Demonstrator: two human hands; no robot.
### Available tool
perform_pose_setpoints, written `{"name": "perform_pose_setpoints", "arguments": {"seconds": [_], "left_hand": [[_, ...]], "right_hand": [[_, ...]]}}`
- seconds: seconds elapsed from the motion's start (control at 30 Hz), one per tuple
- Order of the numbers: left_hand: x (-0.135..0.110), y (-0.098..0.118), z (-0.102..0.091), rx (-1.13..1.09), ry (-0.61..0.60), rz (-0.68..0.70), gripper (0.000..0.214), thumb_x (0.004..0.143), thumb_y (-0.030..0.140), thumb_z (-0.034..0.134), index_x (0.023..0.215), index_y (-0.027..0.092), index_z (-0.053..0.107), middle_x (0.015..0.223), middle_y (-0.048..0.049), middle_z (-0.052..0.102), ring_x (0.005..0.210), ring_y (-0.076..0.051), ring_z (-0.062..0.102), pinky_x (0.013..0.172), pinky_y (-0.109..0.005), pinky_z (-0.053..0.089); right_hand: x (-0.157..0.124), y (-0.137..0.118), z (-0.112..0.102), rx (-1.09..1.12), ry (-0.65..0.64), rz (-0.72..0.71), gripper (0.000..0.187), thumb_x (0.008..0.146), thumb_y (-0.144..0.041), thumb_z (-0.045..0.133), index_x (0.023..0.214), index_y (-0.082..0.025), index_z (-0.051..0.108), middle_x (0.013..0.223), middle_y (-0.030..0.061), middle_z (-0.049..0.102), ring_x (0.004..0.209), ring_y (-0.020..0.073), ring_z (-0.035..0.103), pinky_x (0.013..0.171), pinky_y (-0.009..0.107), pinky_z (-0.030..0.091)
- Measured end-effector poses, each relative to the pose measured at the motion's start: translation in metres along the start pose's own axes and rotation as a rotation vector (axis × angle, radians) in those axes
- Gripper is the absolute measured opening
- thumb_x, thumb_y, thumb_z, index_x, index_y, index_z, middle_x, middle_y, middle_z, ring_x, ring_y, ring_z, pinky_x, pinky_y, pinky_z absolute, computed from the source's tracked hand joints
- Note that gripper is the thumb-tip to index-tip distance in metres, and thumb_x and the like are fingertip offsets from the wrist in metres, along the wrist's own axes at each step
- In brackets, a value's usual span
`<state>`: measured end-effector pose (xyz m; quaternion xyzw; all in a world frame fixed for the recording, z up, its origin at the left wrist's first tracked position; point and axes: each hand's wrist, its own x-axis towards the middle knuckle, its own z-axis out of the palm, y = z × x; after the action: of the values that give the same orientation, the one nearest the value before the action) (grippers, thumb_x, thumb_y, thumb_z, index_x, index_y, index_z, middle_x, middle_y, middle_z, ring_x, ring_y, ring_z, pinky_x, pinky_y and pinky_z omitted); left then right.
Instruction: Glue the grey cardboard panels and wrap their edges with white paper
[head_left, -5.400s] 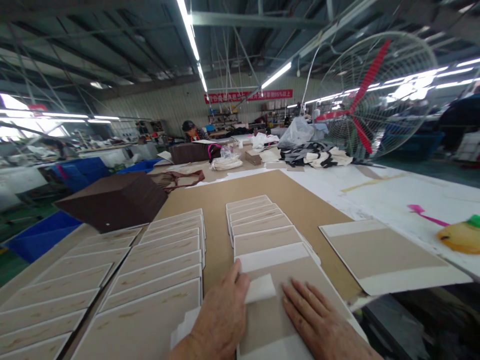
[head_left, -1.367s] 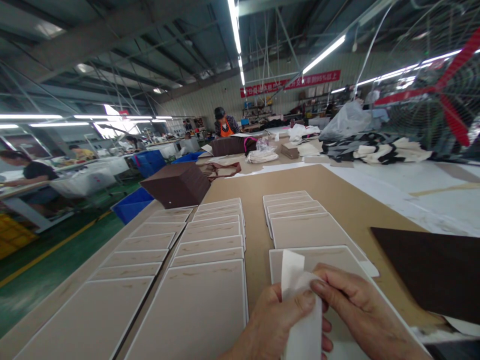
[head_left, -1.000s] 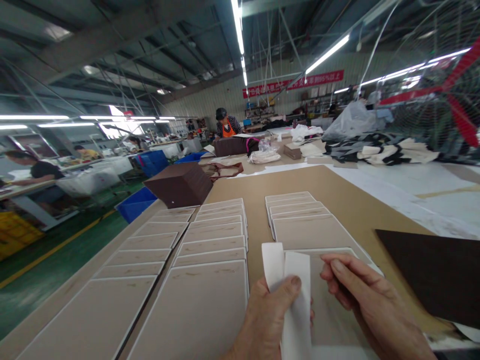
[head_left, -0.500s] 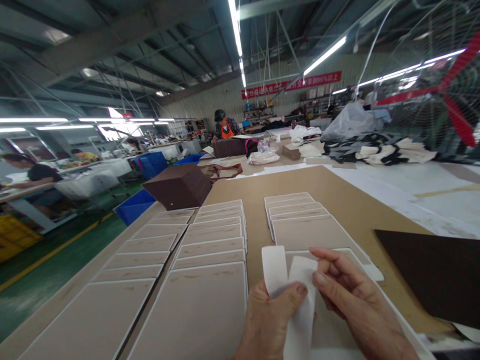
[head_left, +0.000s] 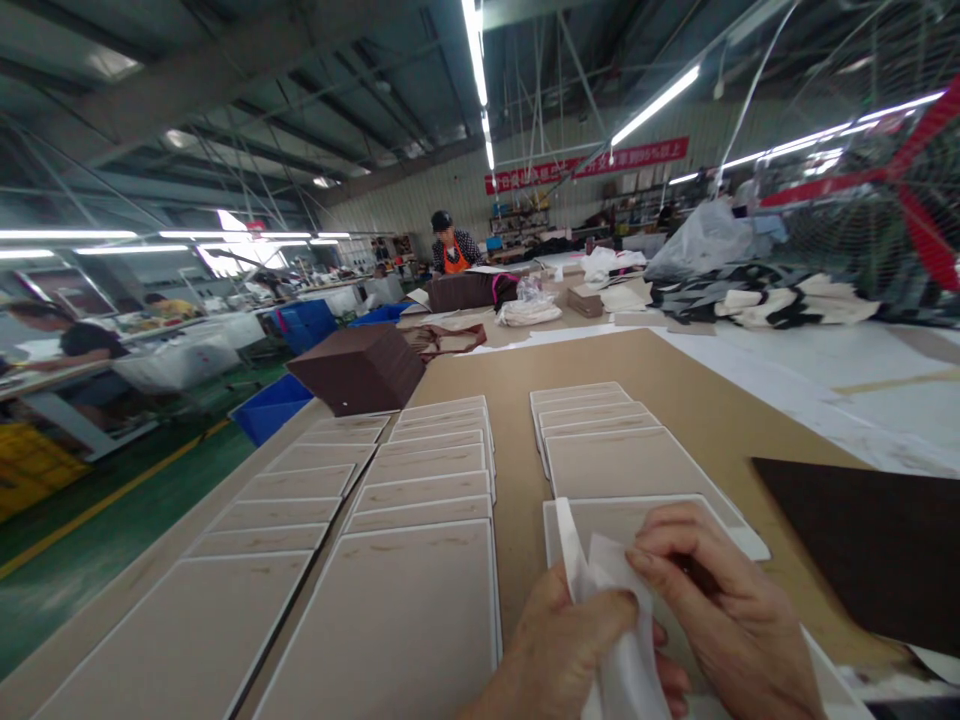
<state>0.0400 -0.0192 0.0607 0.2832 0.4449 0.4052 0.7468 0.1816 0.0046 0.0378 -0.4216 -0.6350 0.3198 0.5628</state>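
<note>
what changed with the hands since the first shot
The hands no longer lie flat on the panel. The left hand now pinches the white strip, raised off the beige panel, and the right hand is close against it. A dark brown sheet has appeared at right. The rows of panels on the left stayed as they were.

Left hand [head_left: 566,645]: low down, thumb on top, fingers curled under, pinching.
Right hand [head_left: 720,595]: fingers bent inward, just beside the left hand.
</note>
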Motion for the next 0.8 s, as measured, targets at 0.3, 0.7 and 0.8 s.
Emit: {"name": "perform_pose_setpoints", "arguments": {"seconds": [0.3, 0.7, 0.8], "left_hand": [[0.001, 0.005, -0.005, -0.049, 0.11, 0.098, 0.047, 0.056, 0.031, 0.088, 0.093, 0.011, 0.067, 0.066, -0.0035, 0.066, 0.055, -0.013, 0.06, 0.052, -0.023, 0.052], [0.005, -0.003, -0.009, -0.249, -0.031, 0.163, 0.059, 0.059, 0.033, 0.09, 0.11, 0.012, 0.069, 0.088, -0.0135, 0.074, 0.07, -0.023, 0.068, 0.07, -0.035, 0.052], [0.008, -0.006, -0.01, -0.195, -0.042, 0.137, 0.059, 0.061, 0.039, 0.089, 0.109, 0.012, 0.069, 0.086, -0.0125, 0.074, 0.068, -0.022, 0.067, 0.068, -0.033, 0.052]], "right_hand": [[0.002, 0.011, 0.0, 0.564, 0.039, 0.424, 0.025, 0.079, -0.044, 0.075, 0.078, -0.022, 0.062, 0.071, -0.0015, 0.057, 0.057, 0.0105, 0.048, 0.049, 0.02, 0.041], [0.007, 0.01, 0.006, 0.869, 0.026, 0.626, 0.021, 0.075, -0.036, 0.081, 0.078, -0.021, 0.066, 0.07, 0.0001, 0.066, 0.061, 0.0145, 0.059, 0.053, 0.023, 0.047], [0.011, 0.006, 0.007, 0.92, 0.027, 0.648, 0.026, 0.071, -0.036, 0.084, 0.073, -0.02, 0.064, 0.07, 0.0008, 0.068, 0.059, 0.0142, 0.06, 0.054, 0.024, 0.05]]}}
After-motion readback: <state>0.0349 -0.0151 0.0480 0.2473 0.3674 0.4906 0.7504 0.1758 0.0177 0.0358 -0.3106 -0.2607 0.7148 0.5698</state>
